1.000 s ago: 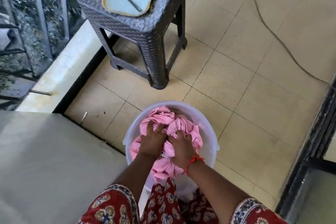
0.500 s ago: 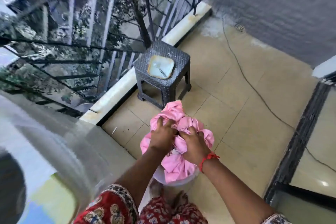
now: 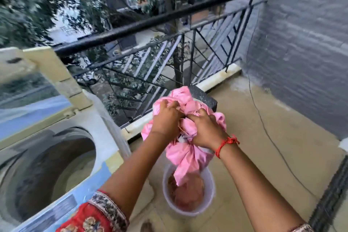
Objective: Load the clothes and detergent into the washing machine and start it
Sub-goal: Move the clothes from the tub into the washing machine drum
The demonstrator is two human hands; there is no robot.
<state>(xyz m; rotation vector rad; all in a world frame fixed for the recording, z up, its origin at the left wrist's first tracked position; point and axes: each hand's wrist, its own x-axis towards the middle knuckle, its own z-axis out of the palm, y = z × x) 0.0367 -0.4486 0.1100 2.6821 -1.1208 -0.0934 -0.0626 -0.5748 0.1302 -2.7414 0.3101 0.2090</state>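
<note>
**A:** Both hands are buried in the pink clothes. The left hand has its fingers curled into the top of the bundle, and the right hand grips it from the other side, a red thread at the wrist.

**B:** where's the bundle tho, in the bucket?

**A:** Nope, up in the air, with its tail dangling into the white bucket on the floor. More pinkish stuff sits in the bucket, too blurry to tell what. The washing machine is at the left with its lid up; inside the drum I can't make out any clothes.
</note>
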